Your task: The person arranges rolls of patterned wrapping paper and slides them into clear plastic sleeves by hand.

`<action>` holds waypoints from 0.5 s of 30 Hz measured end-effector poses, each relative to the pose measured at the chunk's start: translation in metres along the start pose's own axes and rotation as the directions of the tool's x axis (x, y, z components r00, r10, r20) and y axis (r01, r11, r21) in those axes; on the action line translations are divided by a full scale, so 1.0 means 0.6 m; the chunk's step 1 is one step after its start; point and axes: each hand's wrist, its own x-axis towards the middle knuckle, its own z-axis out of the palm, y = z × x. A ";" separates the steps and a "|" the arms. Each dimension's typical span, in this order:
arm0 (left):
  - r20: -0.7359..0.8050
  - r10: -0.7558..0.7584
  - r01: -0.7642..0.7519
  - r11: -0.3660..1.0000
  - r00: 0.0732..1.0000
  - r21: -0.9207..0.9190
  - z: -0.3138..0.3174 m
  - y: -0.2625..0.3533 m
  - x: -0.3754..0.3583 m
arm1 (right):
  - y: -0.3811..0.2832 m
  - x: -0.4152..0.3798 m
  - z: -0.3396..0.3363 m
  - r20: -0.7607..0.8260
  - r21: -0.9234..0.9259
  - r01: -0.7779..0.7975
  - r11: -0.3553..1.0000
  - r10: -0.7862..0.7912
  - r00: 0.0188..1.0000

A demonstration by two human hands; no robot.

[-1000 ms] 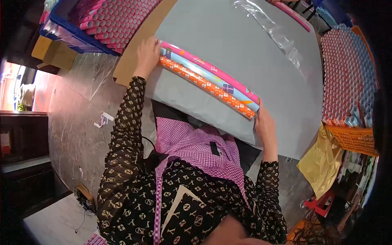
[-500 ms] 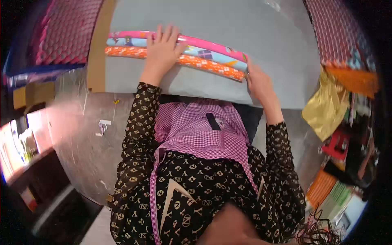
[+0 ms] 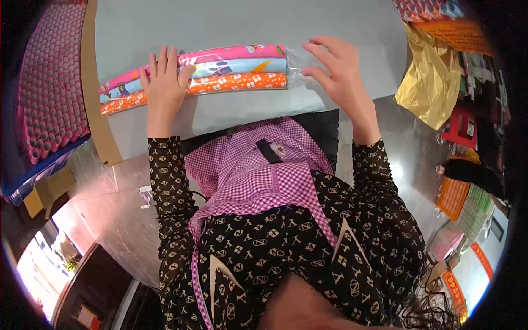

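Three rolls of wrapping paper lie side by side on the grey tabletop (image 3: 231, 118): a pink roll (image 3: 234, 54), a light blue roll (image 3: 242, 67) and an orange roll (image 3: 236, 82) with a white pattern. A clear plastic sleeve (image 3: 297, 66) surrounds them, its loose end sticking out past the rolls on the right. My left hand (image 3: 165, 82) rests flat across the rolls with fingers spread. Just beyond the sleeve's loose end, my right hand (image 3: 338, 71) is raised with thumb and fingers apart, holding nothing.
Stacks of pink-edged rolls (image 3: 52, 88) stand at the left beside a cardboard edge (image 3: 99, 110). On the right hang a gold foil sheet (image 3: 429, 77) and more rolls (image 3: 429, 10). An orange basket (image 3: 454, 198) sits lower right.
My right hand has come away from the rolls' right end and opened. The sleeve's loose end now shows there. My left hand still lies on the rolls; the whole view has shifted.
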 end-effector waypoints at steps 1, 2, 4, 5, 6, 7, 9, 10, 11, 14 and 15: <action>0.003 -0.001 0.001 1.000 1.000 0.010 0.000 0.000 0.000 | -0.009 -0.002 0.002 0.000 0.000 -0.008 1.000 0.008 1.000; 0.003 -0.007 0.007 1.000 1.000 -0.008 0.002 -0.001 0.000 | -0.019 -0.002 0.006 -0.073 0.053 -0.014 0.998 0.018 0.997; 0.011 0.003 -0.003 1.000 1.000 -0.001 0.002 -0.001 0.001 | -0.042 -0.001 0.020 -0.149 0.110 -0.024 0.994 0.041 0.988; 0.015 0.005 -0.005 1.000 1.000 0.005 0.001 -0.003 0.001 | -0.054 -0.001 0.032 -0.138 0.089 -0.049 0.995 0.061 0.989; 0.021 0.009 -0.009 1.000 1.000 0.012 0.001 -0.003 0.001 | -0.060 -0.004 0.041 -0.128 0.070 -0.071 0.995 0.079 0.989; 0.028 -0.004 0.005 1.000 1.000 -0.006 0.000 -0.001 0.002 | -0.057 -0.010 0.053 -0.129 0.077 -0.076 0.994 0.085 0.988; 0.040 -0.019 0.020 1.000 0.999 -0.017 -0.003 -0.002 0.002 | -0.044 -0.019 0.078 -0.051 0.081 -0.198 0.977 0.202 0.978; 0.041 -0.017 0.019 0.999 0.999 -0.046 -0.002 -0.005 0.002 | -0.043 -0.021 0.083 -0.051 0.087 -0.199 0.976 0.204 0.978; 0.041 -0.013 0.016 0.997 0.999 -0.078 0.000 -0.007 0.003 | -0.041 -0.021 0.086 -0.034 0.055 -0.226 0.973 0.228 0.973; 0.037 -0.013 0.017 0.994 0.999 -0.108 0.001 -0.010 0.003 | -0.032 -0.026 0.089 -0.006 0.021 -0.254 0.967 0.255 0.967; 0.038 -0.009 0.013 0.993 0.999 -0.114 0.002 -0.010 0.003 | -0.030 -0.029 0.089 0.005 0.029 -0.252 0.967 0.252 0.968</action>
